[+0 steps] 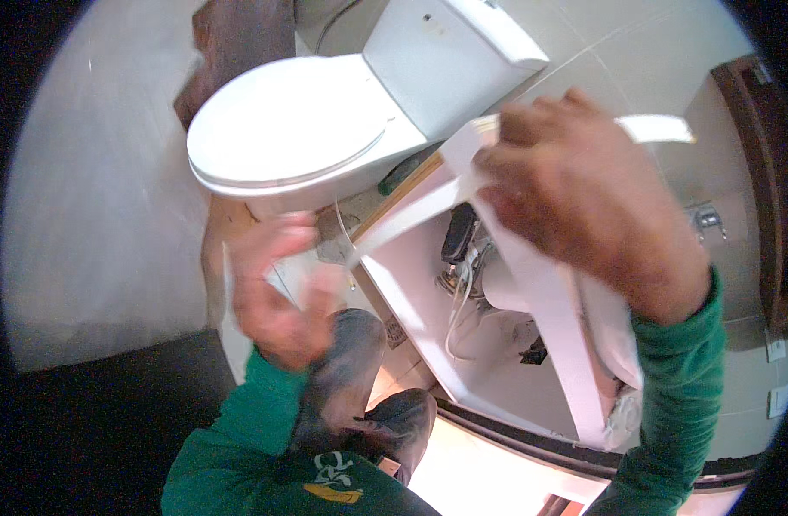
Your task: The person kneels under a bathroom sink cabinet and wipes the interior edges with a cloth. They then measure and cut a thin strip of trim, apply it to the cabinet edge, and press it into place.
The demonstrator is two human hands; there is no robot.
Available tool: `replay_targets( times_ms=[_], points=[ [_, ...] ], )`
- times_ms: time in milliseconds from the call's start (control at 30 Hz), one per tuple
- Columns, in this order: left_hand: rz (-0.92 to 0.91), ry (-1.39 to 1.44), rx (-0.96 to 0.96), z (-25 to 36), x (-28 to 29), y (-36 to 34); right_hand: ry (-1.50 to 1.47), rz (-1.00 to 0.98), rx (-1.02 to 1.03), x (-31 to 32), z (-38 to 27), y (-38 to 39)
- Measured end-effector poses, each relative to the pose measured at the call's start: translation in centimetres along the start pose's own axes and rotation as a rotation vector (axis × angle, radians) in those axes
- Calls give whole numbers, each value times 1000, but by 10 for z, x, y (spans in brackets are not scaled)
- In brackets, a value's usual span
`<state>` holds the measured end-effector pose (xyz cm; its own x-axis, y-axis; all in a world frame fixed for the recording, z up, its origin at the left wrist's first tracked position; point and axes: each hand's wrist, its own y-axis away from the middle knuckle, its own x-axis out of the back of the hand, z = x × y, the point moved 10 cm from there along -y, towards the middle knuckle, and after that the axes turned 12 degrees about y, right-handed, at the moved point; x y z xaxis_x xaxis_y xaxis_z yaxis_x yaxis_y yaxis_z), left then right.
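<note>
Two green sleeves (682,370) come up from the lower edge, on either side of a pair of bent knees in grey trousers (351,344). The left hand (282,297) is raised just above the knees, blurred, its thumb and fingers spread with a gap between them; whether a fingertip touches anything, I cannot tell. Farther out, the right hand (575,189) reaches across from the right with the wrist bent and the back of the hand up, its fingers curled over and pinching a white strip (411,219). That strip slants down from the right hand toward the left one, over the top corner of the cabinet, and a curved white length pokes out beyond the right hand's knuckles.

Below the hands, the white cabinet (411,318) is tilted with its open side facing up. Inside are a black object (458,232), a thin pale hose (457,331) looped beside a white pipe (501,284), and a small dark piece (536,351) lower down. Past the cabinet stands a white toilet (291,120) with its lid down, and beyond it a dark brown board (243,52).
</note>
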<state>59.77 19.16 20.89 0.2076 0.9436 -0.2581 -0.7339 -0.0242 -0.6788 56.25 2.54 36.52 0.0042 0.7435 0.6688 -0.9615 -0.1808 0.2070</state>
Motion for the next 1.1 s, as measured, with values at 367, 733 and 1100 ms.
replay_targets(
  times_ms=[367,733,1100],
  points=[
    [-1017,350,205,148,-262,-6,56,-407,-1185,61,96,178],
    [-1772,879,460,353,-307,86,-893,-623,-1603,117,35,450],
    [-2149,1156,417,565,-272,282,-621,-227,-2122,282,-77,683]
  ],
)
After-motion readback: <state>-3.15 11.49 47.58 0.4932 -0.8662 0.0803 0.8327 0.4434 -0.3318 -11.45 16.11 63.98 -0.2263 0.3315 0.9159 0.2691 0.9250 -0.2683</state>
